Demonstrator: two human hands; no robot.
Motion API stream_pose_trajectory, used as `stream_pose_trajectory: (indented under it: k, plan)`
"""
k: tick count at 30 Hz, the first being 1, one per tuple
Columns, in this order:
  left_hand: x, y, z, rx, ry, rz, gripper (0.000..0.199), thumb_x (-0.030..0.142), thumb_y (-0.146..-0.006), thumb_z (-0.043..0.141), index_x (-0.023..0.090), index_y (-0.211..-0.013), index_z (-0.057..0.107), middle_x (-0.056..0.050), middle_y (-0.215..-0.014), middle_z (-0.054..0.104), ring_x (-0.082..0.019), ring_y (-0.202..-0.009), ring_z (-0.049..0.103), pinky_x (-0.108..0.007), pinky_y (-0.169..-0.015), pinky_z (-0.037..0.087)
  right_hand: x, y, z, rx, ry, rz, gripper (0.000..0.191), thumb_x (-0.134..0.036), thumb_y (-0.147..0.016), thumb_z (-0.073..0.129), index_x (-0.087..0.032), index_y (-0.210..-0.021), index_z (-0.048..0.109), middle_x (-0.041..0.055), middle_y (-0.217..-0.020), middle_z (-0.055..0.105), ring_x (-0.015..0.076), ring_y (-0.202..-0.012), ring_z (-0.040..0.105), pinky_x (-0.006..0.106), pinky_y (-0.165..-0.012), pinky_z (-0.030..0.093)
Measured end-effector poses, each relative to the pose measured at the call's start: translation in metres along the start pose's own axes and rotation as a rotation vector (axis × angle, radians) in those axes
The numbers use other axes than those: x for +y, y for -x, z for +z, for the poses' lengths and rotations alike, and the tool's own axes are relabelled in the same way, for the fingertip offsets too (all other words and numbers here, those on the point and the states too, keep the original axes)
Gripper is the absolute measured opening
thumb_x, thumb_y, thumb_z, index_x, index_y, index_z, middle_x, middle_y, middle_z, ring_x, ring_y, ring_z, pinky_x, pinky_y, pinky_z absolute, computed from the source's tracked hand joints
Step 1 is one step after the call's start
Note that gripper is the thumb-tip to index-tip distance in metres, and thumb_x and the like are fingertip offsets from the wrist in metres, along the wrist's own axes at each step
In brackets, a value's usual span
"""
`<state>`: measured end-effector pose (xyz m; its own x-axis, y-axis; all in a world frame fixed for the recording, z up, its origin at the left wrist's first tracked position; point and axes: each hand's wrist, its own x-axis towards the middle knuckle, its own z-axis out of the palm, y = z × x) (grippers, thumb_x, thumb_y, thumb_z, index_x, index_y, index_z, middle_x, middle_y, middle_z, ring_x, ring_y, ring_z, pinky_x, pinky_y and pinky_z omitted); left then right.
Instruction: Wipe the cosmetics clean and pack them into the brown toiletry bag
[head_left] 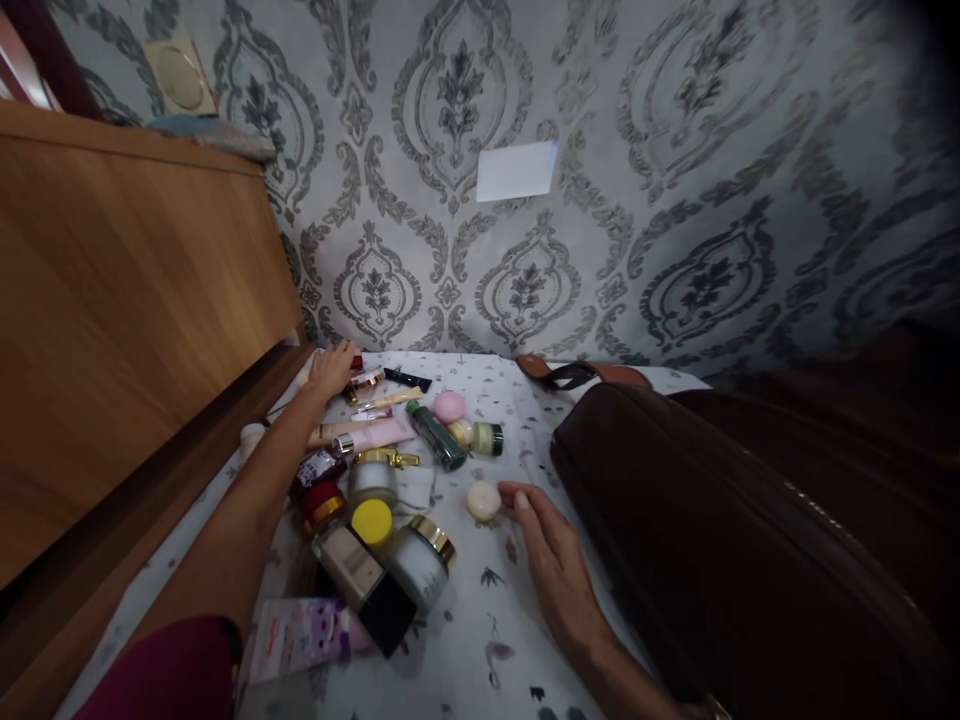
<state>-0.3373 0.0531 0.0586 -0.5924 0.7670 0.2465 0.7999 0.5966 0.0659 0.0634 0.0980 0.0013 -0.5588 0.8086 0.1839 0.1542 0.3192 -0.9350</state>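
Note:
My left hand point(331, 370) reaches to the far left of the patterned cloth, beside a small red item point(356, 361); what its fingers hold, if anything, is hidden. On the right, my right hand point(551, 550) rests by a small round cream-coloured jar point(483, 501), fingertips at its right side. Left of that jar lie a jar with a gold lid point(420, 562), a foundation bottle with a black cap point(360, 580), a yellow lid point(372, 522) and a purple tube point(307, 636). Farther back are a pink tube point(379, 433), a green bottle point(436, 436) and a pink round item point(449, 405).
A large dark brown bag point(705, 540) with a tan strap point(622, 375) fills the right side. Wooden furniture point(135, 280) stands at the left. Behind the cloth point(495, 690) rises a patterned wall point(450, 220) with a white rectangle point(516, 171) on it.

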Motion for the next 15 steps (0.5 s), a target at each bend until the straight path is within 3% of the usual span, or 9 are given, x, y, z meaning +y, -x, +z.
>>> stream_pose_trajectory:
  k: [3,7,11,15]
  plan:
    - [0.009,0.016,-0.011,0.075,-0.02,0.031,0.033,0.022,-0.09,0.056,0.017,-0.122,0.049,-0.016,-0.13,0.054,-0.035,-0.125,0.047,-0.052,-0.102,0.035,0.002,-0.001,0.001,-0.015,-0.003,-0.021,0.048,-0.058,-0.092,0.038,-0.019,-0.105,0.064,0.0097,-0.105,0.068,0.0244,-0.099,0.063,0.036,-0.087,0.048]
    - [0.038,0.043,-0.033,0.109,0.01,0.16,0.027,0.028,-0.092,0.053,0.018,-0.118,0.049,-0.013,-0.123,0.057,-0.031,-0.114,0.053,-0.044,-0.095,0.041,0.002,-0.002,0.003,-0.008,-0.013,-0.047,0.047,-0.057,-0.092,0.041,-0.018,-0.103,0.064,0.0094,-0.102,0.069,0.0244,-0.094,0.063,0.035,-0.082,0.049]
    - [0.091,0.09,-0.06,0.077,0.052,0.384,0.023,0.031,-0.093,0.055,0.022,-0.114,0.05,-0.007,-0.116,0.06,-0.025,-0.105,0.058,-0.036,-0.09,0.044,-0.003,0.001,0.003,-0.005,-0.068,-0.09,0.045,-0.058,-0.089,0.047,-0.019,-0.105,0.063,0.0106,-0.108,0.068,0.0259,-0.099,0.062,0.036,-0.084,0.05]
    - [0.153,0.155,-0.082,-0.026,0.085,0.598,0.02,0.027,-0.092,0.057,0.022,-0.11,0.049,-0.005,-0.113,0.061,-0.022,-0.096,0.061,-0.033,-0.081,0.048,-0.012,0.006,0.001,0.009,-0.175,-0.158,0.048,-0.058,-0.087,0.052,-0.02,-0.115,0.059,0.0117,-0.121,0.064,0.0274,-0.112,0.06,0.04,-0.096,0.048]
